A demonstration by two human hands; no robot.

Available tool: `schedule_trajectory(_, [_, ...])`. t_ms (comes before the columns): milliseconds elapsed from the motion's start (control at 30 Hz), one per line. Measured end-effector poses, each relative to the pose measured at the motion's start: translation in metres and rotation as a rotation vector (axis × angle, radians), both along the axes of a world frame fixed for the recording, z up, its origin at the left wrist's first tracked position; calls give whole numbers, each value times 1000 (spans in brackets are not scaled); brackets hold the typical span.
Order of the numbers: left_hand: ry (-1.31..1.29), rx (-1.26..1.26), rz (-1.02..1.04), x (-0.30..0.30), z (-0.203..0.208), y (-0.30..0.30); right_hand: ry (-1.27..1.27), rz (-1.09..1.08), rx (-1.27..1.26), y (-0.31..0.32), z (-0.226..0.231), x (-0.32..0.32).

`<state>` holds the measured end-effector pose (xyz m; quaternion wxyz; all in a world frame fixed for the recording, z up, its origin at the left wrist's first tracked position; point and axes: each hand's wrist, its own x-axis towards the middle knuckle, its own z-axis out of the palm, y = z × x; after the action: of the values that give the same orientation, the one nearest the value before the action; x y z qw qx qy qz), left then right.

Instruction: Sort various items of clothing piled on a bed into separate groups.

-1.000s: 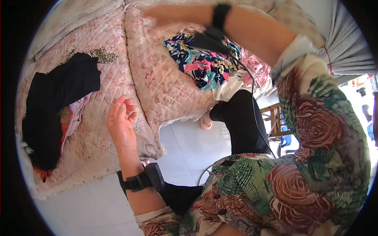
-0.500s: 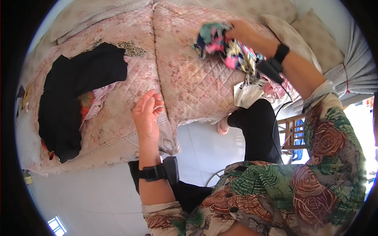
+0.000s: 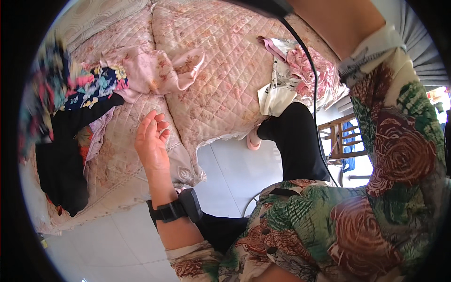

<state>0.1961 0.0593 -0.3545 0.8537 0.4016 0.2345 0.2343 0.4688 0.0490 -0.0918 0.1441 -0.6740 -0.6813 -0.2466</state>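
Observation:
My left hand [image 3: 152, 145] hovers over the near edge of the bed, palm up, fingers loosely curled and apart, holding nothing. My right forearm [image 3: 340, 28] reaches up past the top of the picture, so its hand is out of sight. At the far left, a blurred multicoloured garment [image 3: 44, 94] is in motion above the bed. A dark blue floral cloth [image 3: 101, 87] and a pale pink garment [image 3: 145, 70] lie beside it. Beneath them are black trousers [image 3: 61, 174], with red and pink cloth showing at their edge.
A quilted pink floral bedspread [image 3: 211, 70] covers the bed. By its right edge sits a pile of pink and white clothes [image 3: 314, 70]. A black cable [image 3: 312, 84] hangs from my right wrist device. A wooden chair [image 3: 340, 136] stands at the right, near a grey curtain [image 3: 408, 56].
The colourful bundle has left the right side of the bed; colourful and pink garments now appear at the left over the black trousers. My right hand has gone out of view.

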Motion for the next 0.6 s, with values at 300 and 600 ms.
schedule_trajectory(300, [-3,35,-131,12,-12,-10,585,-670,-524,-248,-208,20])
schedule_trajectory(600, [76,68,-63,8,-1,-10,563,-1312,-530,-400,-241,28])
